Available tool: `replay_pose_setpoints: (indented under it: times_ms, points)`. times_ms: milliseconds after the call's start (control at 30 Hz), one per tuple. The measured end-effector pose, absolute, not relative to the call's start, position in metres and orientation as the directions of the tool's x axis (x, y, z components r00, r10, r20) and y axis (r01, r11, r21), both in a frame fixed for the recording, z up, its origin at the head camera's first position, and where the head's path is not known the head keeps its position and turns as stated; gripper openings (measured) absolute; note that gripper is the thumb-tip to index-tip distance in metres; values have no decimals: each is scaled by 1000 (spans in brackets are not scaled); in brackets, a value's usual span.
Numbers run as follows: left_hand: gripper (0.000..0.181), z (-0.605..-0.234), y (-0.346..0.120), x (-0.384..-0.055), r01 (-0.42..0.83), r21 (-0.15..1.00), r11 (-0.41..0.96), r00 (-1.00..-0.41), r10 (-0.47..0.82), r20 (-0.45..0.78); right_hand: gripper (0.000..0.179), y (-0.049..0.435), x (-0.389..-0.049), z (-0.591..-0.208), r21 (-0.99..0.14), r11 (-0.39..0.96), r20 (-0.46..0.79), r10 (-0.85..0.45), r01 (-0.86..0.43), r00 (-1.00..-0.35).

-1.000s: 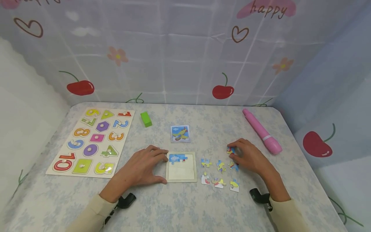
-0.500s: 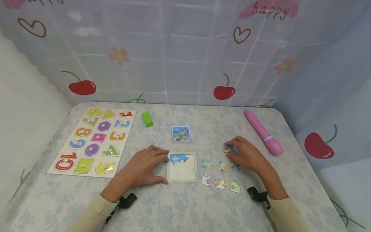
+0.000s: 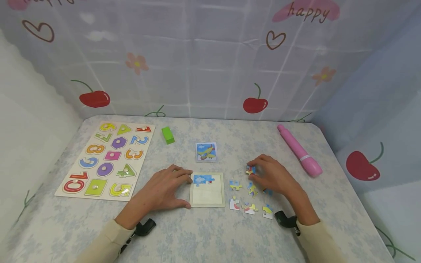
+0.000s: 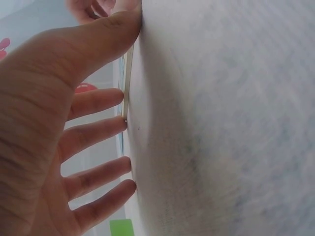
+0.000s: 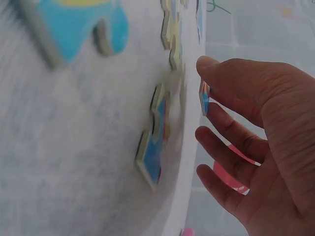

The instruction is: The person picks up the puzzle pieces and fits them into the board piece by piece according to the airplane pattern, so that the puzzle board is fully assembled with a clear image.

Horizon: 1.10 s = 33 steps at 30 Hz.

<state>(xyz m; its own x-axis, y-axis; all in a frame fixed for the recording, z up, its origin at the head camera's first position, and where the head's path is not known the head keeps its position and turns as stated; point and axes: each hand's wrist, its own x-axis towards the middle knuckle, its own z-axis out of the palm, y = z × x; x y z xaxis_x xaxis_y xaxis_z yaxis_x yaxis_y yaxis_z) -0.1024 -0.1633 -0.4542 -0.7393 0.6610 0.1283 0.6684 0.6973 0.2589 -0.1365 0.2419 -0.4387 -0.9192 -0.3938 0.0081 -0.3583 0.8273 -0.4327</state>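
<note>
In the head view, my left hand (image 3: 161, 188) rests at the left side of a square puzzle tray (image 3: 207, 197). Its thumb and straight fingertips touch the tray's edge, as the left wrist view also shows. Blue sky pieces (image 3: 201, 179) lie joined in the tray's upper left. To the right, my right hand (image 3: 273, 174) pinches a small jigsaw piece (image 5: 204, 98) between thumb and index finger, raised off the table. Its other fingers extend loosely. Several loose jigsaw pieces (image 3: 252, 189) lie between the tray and this hand, one partly hidden beneath it.
Behind the tray lies a small airplane picture card (image 3: 206, 152). A number-and-shape board (image 3: 92, 174) occupies the left side, with a green block (image 3: 167, 135) next to its far corner. A pink tube-shaped object (image 3: 295, 147) lies at the far right.
My right hand has moved left with the pinched jigsaw piece, passing above the loose ones. The left hand stays at the tray's edge. The whole head view has shifted slightly.
</note>
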Motion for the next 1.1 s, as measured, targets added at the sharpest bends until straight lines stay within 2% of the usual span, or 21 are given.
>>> replay_pose_setpoints:
  times_ms: [667, 1100]
  points:
    - [74, -455, -163, -103, 673, 254, 694, -736, 664, 135, 39, 210, -142, -434, -449, 749, 67, -515, -487, -855]
    - [73, -454, -162, -103, 657, 264, 706, -748, 655, 108, 39, 182, -144, -428, -447, 731, 38, -561, -516, -827]
